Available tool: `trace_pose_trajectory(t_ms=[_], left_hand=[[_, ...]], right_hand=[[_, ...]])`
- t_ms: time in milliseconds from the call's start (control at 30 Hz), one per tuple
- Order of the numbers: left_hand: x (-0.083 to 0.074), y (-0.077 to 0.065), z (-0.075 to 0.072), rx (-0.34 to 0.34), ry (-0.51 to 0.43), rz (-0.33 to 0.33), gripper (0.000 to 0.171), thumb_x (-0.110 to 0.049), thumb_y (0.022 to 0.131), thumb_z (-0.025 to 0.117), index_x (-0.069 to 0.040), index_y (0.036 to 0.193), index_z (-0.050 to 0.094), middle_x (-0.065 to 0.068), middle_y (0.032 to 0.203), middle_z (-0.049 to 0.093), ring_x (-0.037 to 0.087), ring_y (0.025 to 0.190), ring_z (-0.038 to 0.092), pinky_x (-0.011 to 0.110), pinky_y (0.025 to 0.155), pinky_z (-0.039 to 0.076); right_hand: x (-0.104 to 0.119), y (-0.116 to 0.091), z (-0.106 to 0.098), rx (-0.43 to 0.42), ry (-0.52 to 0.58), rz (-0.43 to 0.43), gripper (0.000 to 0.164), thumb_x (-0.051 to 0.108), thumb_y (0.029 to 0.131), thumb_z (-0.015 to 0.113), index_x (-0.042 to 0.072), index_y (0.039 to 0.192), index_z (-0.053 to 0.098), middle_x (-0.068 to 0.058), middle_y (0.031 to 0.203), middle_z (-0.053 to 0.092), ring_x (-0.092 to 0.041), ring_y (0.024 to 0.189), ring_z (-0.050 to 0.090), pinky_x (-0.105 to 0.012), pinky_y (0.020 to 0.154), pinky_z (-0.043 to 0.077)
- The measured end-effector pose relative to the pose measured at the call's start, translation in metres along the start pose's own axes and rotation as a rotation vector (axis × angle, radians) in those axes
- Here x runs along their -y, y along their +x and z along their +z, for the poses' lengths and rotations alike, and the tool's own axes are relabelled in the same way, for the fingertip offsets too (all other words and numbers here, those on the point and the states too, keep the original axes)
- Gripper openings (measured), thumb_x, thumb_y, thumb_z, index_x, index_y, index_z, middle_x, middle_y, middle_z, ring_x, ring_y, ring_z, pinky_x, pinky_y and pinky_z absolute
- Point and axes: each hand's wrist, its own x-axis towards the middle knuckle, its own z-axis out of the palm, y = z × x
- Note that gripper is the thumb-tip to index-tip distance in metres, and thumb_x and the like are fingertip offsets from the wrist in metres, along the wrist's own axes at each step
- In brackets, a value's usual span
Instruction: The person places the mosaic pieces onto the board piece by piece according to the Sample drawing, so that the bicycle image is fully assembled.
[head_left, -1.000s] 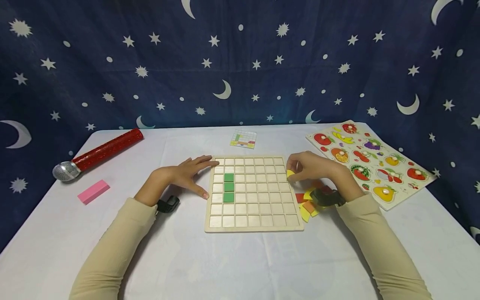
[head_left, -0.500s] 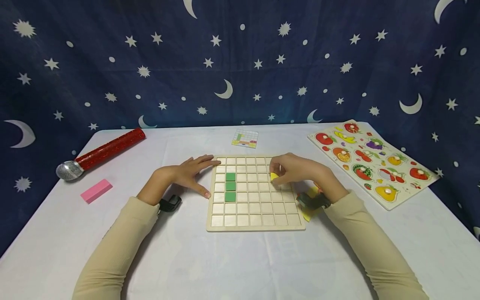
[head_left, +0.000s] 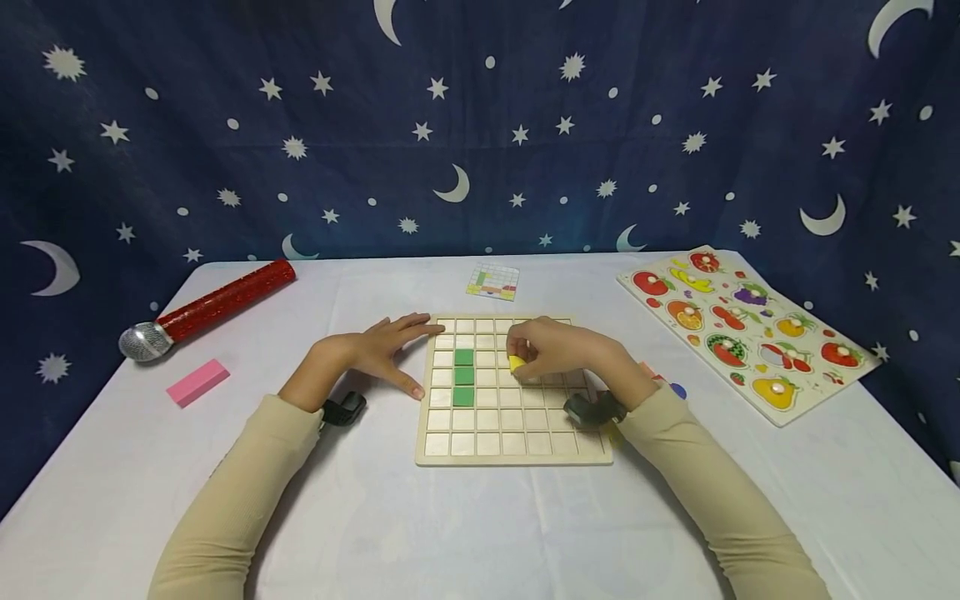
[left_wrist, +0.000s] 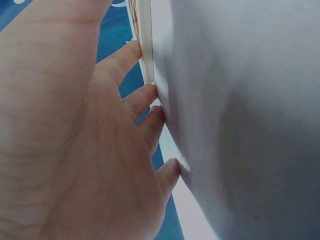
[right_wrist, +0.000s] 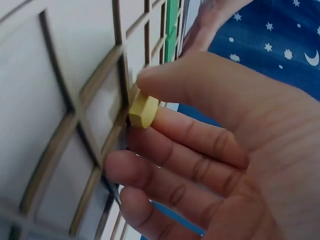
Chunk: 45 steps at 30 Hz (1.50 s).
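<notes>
A wooden grid board lies on the white table, with a column of green square tiles in its left part. My right hand is over the middle of the board and pinches a small yellow tile between thumb and fingers. In the right wrist view the yellow tile is held close to the grid's ridges. At the board's left edge, my left hand rests with fingers spread. The left wrist view shows that hand's index fingertip against the board's side.
A small pattern card lies behind the board. To the right is a fruit puzzle board. A red toy microphone and a pink block lie left. Loose tiles, including a blue one, are partly hidden under the right forearm.
My right hand has carried the yellow tile leftward from the board's right edge to over its middle. The left hand stays at the left edge.
</notes>
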Motion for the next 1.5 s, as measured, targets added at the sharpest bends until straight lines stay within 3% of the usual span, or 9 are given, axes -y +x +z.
trace_pose_trajectory(t_ms=[500, 733, 900, 1500], left_hand=[[-0.001, 0.001, -0.002, 0.019, -0.014, -0.017, 0.108, -0.055, 0.073, 0.08, -0.02, 0.156, 0.02, 0.016, 0.163, 0.004, 0.038, 0.149, 0.004, 0.061, 0.117, 0.0], [-0.002, 0.001, -0.002, 0.019, -0.017, -0.014, 0.108, -0.054, 0.073, 0.08, -0.02, 0.156, 0.02, 0.015, 0.163, 0.005, 0.038, 0.149, 0.004, 0.061, 0.117, 0.0], [-0.003, 0.0, -0.002, 0.018, -0.019, -0.015, 0.108, -0.054, 0.073, 0.08, -0.019, 0.156, 0.02, 0.016, 0.163, 0.005, 0.038, 0.149, 0.004, 0.061, 0.117, 0.0], [-0.001, 0.001, -0.002, 0.022, -0.02, -0.018, 0.108, -0.053, 0.073, 0.08, -0.02, 0.156, 0.02, 0.015, 0.163, 0.005, 0.037, 0.149, 0.004, 0.06, 0.117, 0.0]], right_hand=[[0.003, 0.025, 0.009, -0.038, -0.039, -0.113, 0.014, 0.008, 0.087, 0.07, 0.004, 0.098, 0.062, -0.003, 0.081, 0.055, -0.012, 0.072, 0.047, -0.026, 0.068, 0.041], [0.004, 0.025, 0.01, -0.076, -0.028, -0.092, 0.015, 0.009, 0.087, 0.071, 0.004, 0.098, 0.062, -0.002, 0.082, 0.058, -0.013, 0.073, 0.048, -0.026, 0.069, 0.043], [0.006, 0.027, 0.013, -0.091, -0.004, -0.132, 0.013, 0.006, 0.087, 0.07, 0.001, 0.097, 0.063, -0.003, 0.08, 0.056, -0.013, 0.071, 0.047, -0.025, 0.068, 0.042], [0.007, 0.022, 0.015, -0.082, -0.005, -0.14, 0.025, 0.005, 0.086, 0.071, -0.003, 0.109, 0.068, -0.008, 0.092, 0.063, -0.013, 0.074, 0.053, -0.024, 0.071, 0.046]])
